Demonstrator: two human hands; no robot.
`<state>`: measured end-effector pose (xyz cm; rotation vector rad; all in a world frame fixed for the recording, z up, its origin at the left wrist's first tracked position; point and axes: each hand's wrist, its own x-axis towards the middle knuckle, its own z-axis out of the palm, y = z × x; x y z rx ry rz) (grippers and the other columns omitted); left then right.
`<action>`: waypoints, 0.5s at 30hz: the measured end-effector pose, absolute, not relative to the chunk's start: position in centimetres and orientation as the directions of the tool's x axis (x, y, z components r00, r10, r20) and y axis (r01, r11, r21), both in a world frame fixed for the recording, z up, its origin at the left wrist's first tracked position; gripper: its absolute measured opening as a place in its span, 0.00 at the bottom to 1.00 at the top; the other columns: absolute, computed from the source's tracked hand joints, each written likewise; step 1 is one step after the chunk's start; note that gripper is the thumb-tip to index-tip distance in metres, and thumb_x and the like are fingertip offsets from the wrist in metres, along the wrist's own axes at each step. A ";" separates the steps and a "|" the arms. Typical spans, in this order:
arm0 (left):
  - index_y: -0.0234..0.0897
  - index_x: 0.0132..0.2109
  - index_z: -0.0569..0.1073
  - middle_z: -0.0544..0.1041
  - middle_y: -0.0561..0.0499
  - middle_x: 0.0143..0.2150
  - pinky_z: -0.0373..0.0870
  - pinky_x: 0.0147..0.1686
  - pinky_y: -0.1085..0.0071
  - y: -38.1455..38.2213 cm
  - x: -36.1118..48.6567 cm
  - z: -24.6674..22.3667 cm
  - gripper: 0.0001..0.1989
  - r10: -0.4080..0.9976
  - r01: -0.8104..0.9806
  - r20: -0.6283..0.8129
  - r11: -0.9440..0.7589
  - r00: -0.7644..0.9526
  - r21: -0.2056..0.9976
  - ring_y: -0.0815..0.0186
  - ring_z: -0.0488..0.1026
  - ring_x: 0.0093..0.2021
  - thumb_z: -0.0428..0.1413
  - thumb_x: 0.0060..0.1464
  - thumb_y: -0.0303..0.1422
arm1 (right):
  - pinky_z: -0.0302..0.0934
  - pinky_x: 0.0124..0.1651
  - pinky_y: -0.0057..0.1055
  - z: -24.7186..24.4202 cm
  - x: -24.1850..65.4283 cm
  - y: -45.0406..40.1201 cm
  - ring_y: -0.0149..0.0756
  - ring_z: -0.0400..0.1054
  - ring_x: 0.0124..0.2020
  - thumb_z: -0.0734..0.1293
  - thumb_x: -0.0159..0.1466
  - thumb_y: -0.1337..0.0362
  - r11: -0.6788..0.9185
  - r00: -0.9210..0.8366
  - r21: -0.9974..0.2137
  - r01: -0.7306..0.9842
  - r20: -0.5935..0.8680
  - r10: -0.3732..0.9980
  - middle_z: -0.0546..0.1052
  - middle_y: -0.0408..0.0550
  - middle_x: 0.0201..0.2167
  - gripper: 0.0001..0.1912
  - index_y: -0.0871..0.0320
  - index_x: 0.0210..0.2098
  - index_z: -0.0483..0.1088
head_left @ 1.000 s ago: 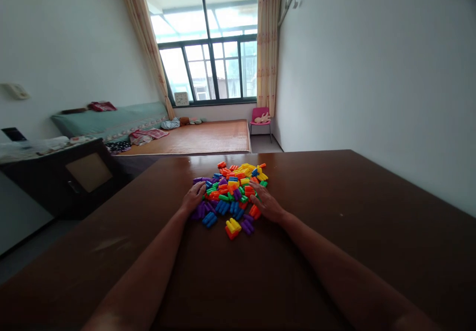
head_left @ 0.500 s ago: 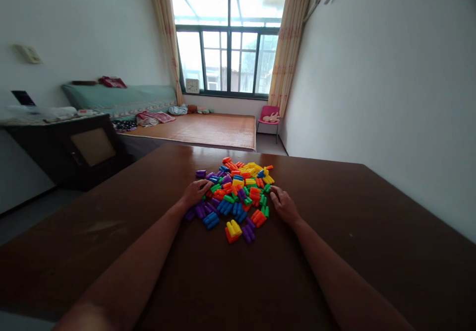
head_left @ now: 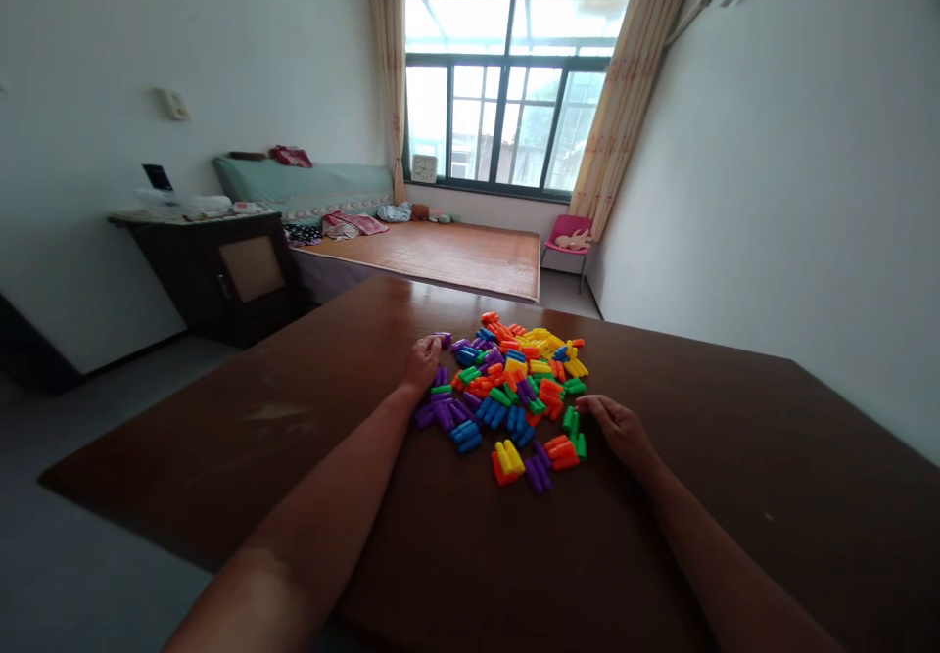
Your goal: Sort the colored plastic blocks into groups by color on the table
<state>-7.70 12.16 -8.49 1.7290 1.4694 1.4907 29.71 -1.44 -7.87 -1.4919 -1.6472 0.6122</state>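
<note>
A heap of small plastic building pieces (head_left: 506, 394), shaped like short joined tubes in orange, yellow, green, blue and purple, lies on the dark table (head_left: 470, 555). My left hand (head_left: 422, 364) is at the heap's far left edge, its fingers bent in and their tips on a purple plastic piece (head_left: 444, 339). To the right of the heap rests my right hand (head_left: 617, 425), fingers loosely stretched and apart from the thumb, holding nothing visible. Its fingertips lie just below a green plastic piece (head_left: 574, 387). Nearest to me are a yellow piece (head_left: 509, 457) on an orange one and a purple piece (head_left: 539, 475).
Beyond the table stands a low bed (head_left: 470, 247) with folded cloths on its left. A dark cabinet (head_left: 254, 266) is at the left, and a pink chair (head_left: 571, 229) with a soft toy stands below the window. A white wall runs along the right.
The view has turned left, so everything sits further right in the picture. My left hand has slid away along the heap to the purple piece; my right hand has drawn slightly nearer to me.
</note>
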 end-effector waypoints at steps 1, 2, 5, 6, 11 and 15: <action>0.34 0.46 0.78 0.79 0.42 0.47 0.70 0.51 0.62 12.2 -7.8 -8.6 0.20 0.882 0.441 0.446 -0.344 -0.151 0.829 0.59 0.75 0.48 0.46 0.62 0.41 | 0.66 0.52 0.43 -7.8 29.7 -1.6 0.47 0.75 0.44 0.58 0.64 0.43 0.177 0.034 -0.796 0.578 0.240 0.970 0.81 0.49 0.39 0.24 0.53 0.41 0.76; 0.34 0.45 0.78 0.79 0.42 0.47 0.69 0.53 0.61 12.3 -7.8 -8.7 0.19 0.881 0.454 0.449 -0.343 -0.148 0.822 0.59 0.74 0.49 0.46 0.62 0.39 | 0.66 0.51 0.44 -7.8 29.7 -1.7 0.47 0.75 0.44 0.58 0.64 0.43 0.171 0.037 -0.796 0.580 0.235 0.971 0.81 0.50 0.39 0.24 0.53 0.40 0.76; 0.34 0.43 0.78 0.79 0.41 0.46 0.69 0.53 0.60 12.0 -7.7 -8.6 0.17 0.891 0.511 0.446 -0.345 -0.086 0.787 0.58 0.74 0.49 0.46 0.62 0.36 | 0.67 0.51 0.46 -7.8 29.7 -1.9 0.49 0.75 0.43 0.58 0.64 0.43 0.156 0.039 -0.801 0.577 0.218 0.975 0.81 0.50 0.38 0.24 0.52 0.41 0.76; 0.34 0.43 0.78 0.78 0.41 0.45 0.69 0.53 0.60 11.8 -7.6 -8.5 0.17 0.896 0.532 0.440 -0.343 -0.062 0.774 0.58 0.74 0.49 0.46 0.62 0.36 | 0.67 0.51 0.47 -7.9 29.8 -1.9 0.50 0.75 0.43 0.58 0.63 0.43 0.153 0.040 -0.802 0.577 0.215 0.976 0.81 0.50 0.38 0.24 0.52 0.41 0.76; 0.35 0.41 0.79 0.79 0.43 0.44 0.69 0.52 0.64 11.2 -7.2 -8.1 0.15 0.903 0.574 0.430 -0.337 -0.028 0.746 0.60 0.74 0.49 0.47 0.62 0.33 | 0.68 0.50 0.46 -8.9 30.5 -1.4 0.51 0.75 0.44 0.60 0.63 0.43 0.143 0.050 -0.809 0.571 0.208 0.977 0.81 0.52 0.39 0.25 0.54 0.42 0.77; 0.35 0.42 0.79 0.80 0.44 0.43 0.71 0.49 0.66 11.8 -7.4 -8.3 0.14 0.920 0.498 0.370 -0.263 -0.129 0.826 0.61 0.75 0.46 0.49 0.60 0.32 | 0.67 0.51 0.43 -9.6 30.5 -1.0 0.47 0.75 0.44 0.60 0.63 0.42 0.133 0.078 -0.840 0.526 0.203 0.976 0.81 0.51 0.40 0.26 0.56 0.44 0.76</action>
